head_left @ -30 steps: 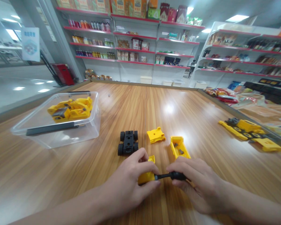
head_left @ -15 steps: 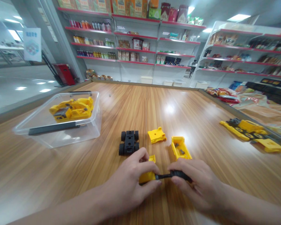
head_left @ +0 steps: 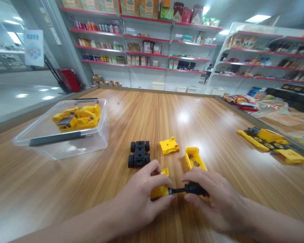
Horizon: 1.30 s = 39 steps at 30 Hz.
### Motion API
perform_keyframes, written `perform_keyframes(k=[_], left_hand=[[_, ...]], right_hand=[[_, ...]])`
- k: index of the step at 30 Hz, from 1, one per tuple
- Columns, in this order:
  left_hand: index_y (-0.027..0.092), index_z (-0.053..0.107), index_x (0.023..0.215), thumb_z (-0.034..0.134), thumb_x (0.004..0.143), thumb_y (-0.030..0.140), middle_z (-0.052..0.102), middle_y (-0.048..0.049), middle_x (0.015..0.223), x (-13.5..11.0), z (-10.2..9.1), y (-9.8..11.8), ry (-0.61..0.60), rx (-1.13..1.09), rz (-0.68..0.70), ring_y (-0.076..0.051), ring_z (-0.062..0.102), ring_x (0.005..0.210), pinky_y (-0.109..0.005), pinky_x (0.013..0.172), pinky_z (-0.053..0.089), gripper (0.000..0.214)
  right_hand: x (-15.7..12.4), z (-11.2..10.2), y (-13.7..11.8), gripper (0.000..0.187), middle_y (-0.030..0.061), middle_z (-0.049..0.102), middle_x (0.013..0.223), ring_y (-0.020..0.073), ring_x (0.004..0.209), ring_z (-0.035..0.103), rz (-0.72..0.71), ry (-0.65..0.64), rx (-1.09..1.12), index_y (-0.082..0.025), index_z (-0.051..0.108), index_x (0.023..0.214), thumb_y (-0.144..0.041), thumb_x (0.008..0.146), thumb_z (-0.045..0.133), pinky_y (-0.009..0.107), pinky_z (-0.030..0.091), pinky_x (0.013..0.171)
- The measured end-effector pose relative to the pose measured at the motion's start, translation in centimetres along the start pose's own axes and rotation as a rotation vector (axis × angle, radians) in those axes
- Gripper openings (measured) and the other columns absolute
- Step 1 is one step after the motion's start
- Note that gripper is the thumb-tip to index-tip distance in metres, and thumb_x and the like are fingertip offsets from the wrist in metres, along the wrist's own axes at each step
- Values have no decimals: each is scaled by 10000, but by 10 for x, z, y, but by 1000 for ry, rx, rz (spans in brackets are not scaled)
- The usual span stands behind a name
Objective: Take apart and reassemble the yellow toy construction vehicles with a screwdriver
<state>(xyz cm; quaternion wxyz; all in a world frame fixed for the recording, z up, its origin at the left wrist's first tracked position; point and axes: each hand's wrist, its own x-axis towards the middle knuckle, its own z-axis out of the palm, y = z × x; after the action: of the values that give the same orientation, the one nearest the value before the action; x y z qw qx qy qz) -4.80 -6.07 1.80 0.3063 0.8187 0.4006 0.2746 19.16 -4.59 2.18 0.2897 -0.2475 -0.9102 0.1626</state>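
Observation:
My left hand (head_left: 148,190) is closed around a yellow plastic toy part (head_left: 159,193), mostly covered by the fingers. In my right hand (head_left: 215,195) is a black screwdriver (head_left: 192,188), its handle between thumb and fingers. The shaft points left, and its tip meets the right end of the yellow part. Just beyond the left hand stands a black wheeled chassis (head_left: 139,153). A flat yellow piece (head_left: 169,145) lies to its right. Behind the right hand is a yellow dump bed (head_left: 195,158) with small dark screws inside.
A clear plastic box (head_left: 96,143) with yellow toy vehicle parts (head_left: 77,118) sits at the left. Toward the right edge lie more yellow and black toy parts (head_left: 271,136). Packaged snacks (head_left: 245,101) and stocked shelves (head_left: 147,40) are beyond the wooden table (head_left: 131,111).
The fingers of my right hand have shifted on the screwdriver handle, so more of it shows. My left hand and the yellow part stay in place.

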Motion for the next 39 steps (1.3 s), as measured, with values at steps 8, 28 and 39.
perform_keyframes(k=[8,28,39], left_hand=[[222,658,936,603,887,263,470,-28,963,2,-1,0,-2,0,-12,-163,529,900,-329,815,474,84],[236,627,982,581,906,308,512,-24,967,2,-3,4,8,-146,-85,-172,539,895,-336,817,454,115],[204,428,977,534,947,359,557,-26,941,9,5,2,-87,-1029,-306,-147,590,780,-313,669,522,190]], right_hand=[[-4,-4,-2,253,43,619,874,171,750,575,34,42,-36,-178,542,1091,-212,862,646,293,454,665],[-1,-16,6,284,89,569,986,208,906,557,-10,67,14,-147,529,1108,-36,848,493,353,478,751],[-4,-8,16,598,64,606,990,202,850,574,20,-54,-62,-186,421,1360,-160,811,658,344,473,751]])
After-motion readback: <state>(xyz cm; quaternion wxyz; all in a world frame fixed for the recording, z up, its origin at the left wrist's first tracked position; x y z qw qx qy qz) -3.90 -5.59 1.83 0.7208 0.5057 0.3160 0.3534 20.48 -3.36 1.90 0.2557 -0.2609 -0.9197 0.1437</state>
